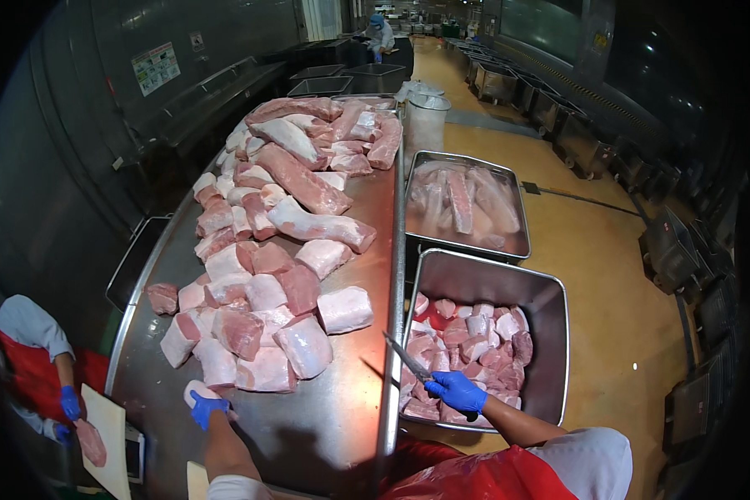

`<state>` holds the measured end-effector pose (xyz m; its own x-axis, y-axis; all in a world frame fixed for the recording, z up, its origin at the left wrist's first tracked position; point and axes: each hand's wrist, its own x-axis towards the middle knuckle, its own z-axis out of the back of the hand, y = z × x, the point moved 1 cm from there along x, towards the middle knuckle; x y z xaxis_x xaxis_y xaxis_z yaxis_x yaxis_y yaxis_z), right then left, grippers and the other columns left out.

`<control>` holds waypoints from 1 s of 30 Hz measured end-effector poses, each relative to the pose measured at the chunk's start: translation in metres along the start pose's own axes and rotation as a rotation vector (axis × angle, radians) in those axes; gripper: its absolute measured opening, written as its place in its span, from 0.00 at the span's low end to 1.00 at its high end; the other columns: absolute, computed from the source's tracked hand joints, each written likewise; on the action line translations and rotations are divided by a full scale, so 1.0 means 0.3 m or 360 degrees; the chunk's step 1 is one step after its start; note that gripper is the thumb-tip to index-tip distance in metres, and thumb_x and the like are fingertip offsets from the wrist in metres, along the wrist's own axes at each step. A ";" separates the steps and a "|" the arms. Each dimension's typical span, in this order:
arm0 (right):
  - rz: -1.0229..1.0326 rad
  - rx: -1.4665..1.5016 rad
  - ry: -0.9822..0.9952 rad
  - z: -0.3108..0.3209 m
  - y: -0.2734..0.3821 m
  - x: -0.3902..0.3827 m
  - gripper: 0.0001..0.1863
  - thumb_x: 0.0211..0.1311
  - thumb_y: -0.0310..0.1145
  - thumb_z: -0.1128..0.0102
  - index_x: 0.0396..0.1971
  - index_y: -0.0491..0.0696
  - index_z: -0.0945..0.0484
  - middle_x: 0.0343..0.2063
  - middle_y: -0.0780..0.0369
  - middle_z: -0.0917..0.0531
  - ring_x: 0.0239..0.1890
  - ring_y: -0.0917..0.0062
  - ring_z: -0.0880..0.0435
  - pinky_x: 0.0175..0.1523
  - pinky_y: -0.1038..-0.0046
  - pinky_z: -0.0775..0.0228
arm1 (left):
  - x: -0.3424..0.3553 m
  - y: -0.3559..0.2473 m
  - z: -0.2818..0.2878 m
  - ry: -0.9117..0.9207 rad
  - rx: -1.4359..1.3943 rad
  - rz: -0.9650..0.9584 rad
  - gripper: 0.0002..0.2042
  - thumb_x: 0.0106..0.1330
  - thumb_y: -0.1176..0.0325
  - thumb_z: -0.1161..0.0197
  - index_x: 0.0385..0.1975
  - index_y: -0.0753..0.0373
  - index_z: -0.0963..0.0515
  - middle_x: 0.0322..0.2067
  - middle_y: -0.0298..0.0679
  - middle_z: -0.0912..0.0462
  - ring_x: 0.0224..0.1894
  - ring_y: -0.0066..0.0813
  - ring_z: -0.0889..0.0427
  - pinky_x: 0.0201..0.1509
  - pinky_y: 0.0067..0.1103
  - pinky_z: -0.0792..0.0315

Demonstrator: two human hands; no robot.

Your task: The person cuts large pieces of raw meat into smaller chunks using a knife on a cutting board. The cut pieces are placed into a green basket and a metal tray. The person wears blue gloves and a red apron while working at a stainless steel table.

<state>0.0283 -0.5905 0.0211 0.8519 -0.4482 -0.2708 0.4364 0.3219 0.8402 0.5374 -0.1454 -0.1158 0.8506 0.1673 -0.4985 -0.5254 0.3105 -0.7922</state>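
Holding, head view: my left hand (pixel 209 407), blue-gloved, fingers curled over and gripping one pale piece of meat (pixel 197 388).

Piece of meat: one; smooth, whitish-pink outer face; rounded upper edge; remainder hidden under my glove. Location: on the steel table (pixel 357 371), toward its near end, just below the heap of meat blocks (pixel 262 369).

My right hand (pixel 458 392): blue-gloved, closed round the handle of a knife (pixel 407 357). Knife: one; long, narrow, grey blade, tip pointing up and left, held over the table's right edge; handle mostly covered by my fingers.

Meat blocks: many; thick, squarish; white fat on some faces, rosy lean on the cut ones; stacked against each other.

Long loins (pixel 298 177): several, uncut, pink with white fat, at the table's far end.

Steel bin (pixel 546 333): one, deep, right of the table, below my knife hand; partly filled with cut chunks (pixel 475 348), pink to darker red.

Co-worker's cutting board (pixel 112 471): one, cream, at far left, bearing a pink slice of meat (pixel 92 442).
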 end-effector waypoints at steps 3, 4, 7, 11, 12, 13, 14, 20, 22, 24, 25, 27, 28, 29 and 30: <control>0.0169 -0.0022 0.0109 -0.058 0.057 0.068 0.18 0.75 0.45 0.47 0.36 0.43 0.22 0.27 0.53 0.17 0.29 0.64 0.17 0.39 0.63 0.26 | -0.032 0.001 0.051 0.0039 0.0096 -0.0073 0.29 0.51 0.52 0.31 0.51 0.63 0.20 0.46 0.53 0.17 0.38 0.50 0.15 0.41 0.40 0.21; 0.0197 -0.0079 0.0160 -0.081 0.090 0.100 0.18 0.75 0.45 0.48 0.38 0.43 0.22 0.27 0.53 0.18 0.29 0.67 0.18 0.40 0.65 0.26 | -0.035 -0.013 0.076 0.0068 0.0157 -0.0126 0.29 0.50 0.51 0.31 0.50 0.63 0.20 0.46 0.54 0.17 0.38 0.50 0.15 0.41 0.41 0.21; 0.0342 -0.0203 0.0316 -0.155 0.211 0.178 0.18 0.76 0.45 0.48 0.41 0.43 0.21 0.27 0.54 0.18 0.30 0.72 0.19 0.42 0.67 0.26 | -0.141 -0.042 0.186 0.0247 0.0562 -0.0449 0.28 0.50 0.50 0.31 0.48 0.63 0.19 0.46 0.54 0.16 0.39 0.53 0.16 0.43 0.41 0.21; 0.0436 0.0065 0.0465 -0.217 0.343 0.186 0.17 0.75 0.43 0.45 0.40 0.42 0.21 0.28 0.61 0.19 0.34 0.78 0.21 0.44 0.70 0.27 | -0.726 -0.387 0.121 0.0316 0.2275 -0.1940 0.27 0.54 0.47 0.32 0.46 0.62 0.19 0.45 0.50 0.17 0.46 0.51 0.20 0.51 0.39 0.25; 0.0504 0.0145 0.0429 -0.264 0.265 0.219 0.17 0.75 0.42 0.45 0.35 0.43 0.21 0.25 0.63 0.21 0.31 0.79 0.23 0.41 0.71 0.28 | -0.733 -0.350 0.178 0.0320 0.1813 -0.1953 0.29 0.54 0.45 0.31 0.48 0.62 0.21 0.47 0.48 0.19 0.49 0.49 0.21 0.54 0.37 0.27; 0.0528 0.0023 0.0442 -0.266 0.314 0.204 0.15 0.74 0.40 0.44 0.35 0.43 0.21 0.25 0.65 0.20 0.31 0.80 0.22 0.40 0.74 0.28 | -0.744 -0.264 0.289 0.0325 0.1293 -0.1979 0.31 0.54 0.44 0.30 0.50 0.63 0.22 0.49 0.47 0.20 0.51 0.46 0.22 0.56 0.36 0.28; 0.0351 0.0204 0.0489 -0.284 0.391 0.153 0.14 0.75 0.38 0.44 0.35 0.42 0.21 0.26 0.65 0.19 0.31 0.81 0.21 0.39 0.76 0.28 | -0.784 -0.160 0.420 0.0309 0.0748 -0.2038 0.33 0.55 0.42 0.29 0.53 0.63 0.24 0.51 0.45 0.21 0.54 0.43 0.23 0.59 0.35 0.30; 0.0496 0.0113 0.0728 -0.415 0.359 0.075 0.14 0.77 0.36 0.47 0.46 0.40 0.19 0.36 0.62 0.15 0.36 0.81 0.18 0.44 0.75 0.24 | -1.412 -0.036 0.831 0.0010 -0.0732 -0.0653 0.32 0.57 0.55 0.32 0.60 0.63 0.30 0.51 0.46 0.23 0.55 0.35 0.24 0.59 0.30 0.30; 0.0553 0.0036 0.0886 -0.511 0.395 0.022 0.14 0.77 0.36 0.48 0.45 0.40 0.20 0.35 0.63 0.15 0.36 0.82 0.19 0.44 0.76 0.24 | -1.412 0.208 0.892 -0.0395 -0.0442 -0.0946 0.33 0.57 0.57 0.31 0.62 0.63 0.32 0.51 0.49 0.22 0.55 0.40 0.23 0.58 0.31 0.29; 0.0600 -0.0047 0.0997 -0.559 0.458 -0.001 0.13 0.77 0.35 0.48 0.44 0.41 0.20 0.34 0.63 0.15 0.35 0.82 0.19 0.44 0.76 0.24 | -1.465 0.292 0.880 -0.0687 0.0217 -0.0931 0.33 0.58 0.59 0.30 0.63 0.63 0.33 0.51 0.52 0.22 0.54 0.44 0.22 0.58 0.31 0.28; 0.0725 -0.0111 0.1010 -0.609 0.503 -0.039 0.13 0.77 0.35 0.48 0.43 0.41 0.20 0.31 0.63 0.16 0.32 0.82 0.19 0.41 0.76 0.24 | -1.532 0.342 0.845 -0.0791 0.0674 -0.0766 0.33 0.58 0.61 0.30 0.63 0.63 0.33 0.51 0.54 0.22 0.54 0.45 0.22 0.58 0.32 0.28; 0.0811 -0.0105 0.1058 -0.695 0.594 -0.114 0.13 0.77 0.35 0.48 0.42 0.41 0.21 0.28 0.63 0.17 0.28 0.82 0.20 0.36 0.76 0.25 | -1.640 0.491 0.831 -0.1099 0.0940 -0.1077 0.28 0.61 0.64 0.30 0.61 0.64 0.30 0.49 0.54 0.20 0.51 0.49 0.19 0.55 0.33 0.26; 0.0849 -0.0100 0.1069 -0.728 0.632 -0.150 0.13 0.77 0.35 0.48 0.42 0.41 0.21 0.26 0.63 0.17 0.26 0.81 0.21 0.34 0.75 0.25 | -1.696 0.538 0.857 -0.1093 0.0714 -0.1016 0.25 0.61 0.65 0.31 0.59 0.64 0.28 0.47 0.53 0.19 0.49 0.48 0.18 0.54 0.33 0.26; 0.0822 -0.0151 0.1090 -0.751 0.668 -0.194 0.13 0.77 0.36 0.48 0.41 0.41 0.21 0.25 0.64 0.18 0.25 0.81 0.21 0.32 0.74 0.26 | -1.753 0.579 0.887 -0.1081 0.0489 -0.0953 0.22 0.62 0.66 0.32 0.56 0.64 0.25 0.45 0.51 0.18 0.48 0.47 0.18 0.52 0.34 0.25; 0.0801 -0.0192 0.1101 -0.759 0.713 -0.244 0.13 0.77 0.37 0.48 0.41 0.41 0.22 0.24 0.64 0.18 0.24 0.81 0.21 0.29 0.73 0.27 | -1.808 0.607 0.911 -0.1069 0.0270 -0.0902 0.19 0.63 0.67 0.33 0.53 0.65 0.23 0.44 0.50 0.17 0.47 0.46 0.17 0.51 0.34 0.25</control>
<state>0.1251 -0.2990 0.1138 0.9198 0.3673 -0.1381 -0.0458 0.4499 0.8919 -0.0136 0.0762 0.1066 0.8429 0.4431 0.3053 -0.0575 0.6383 -0.7676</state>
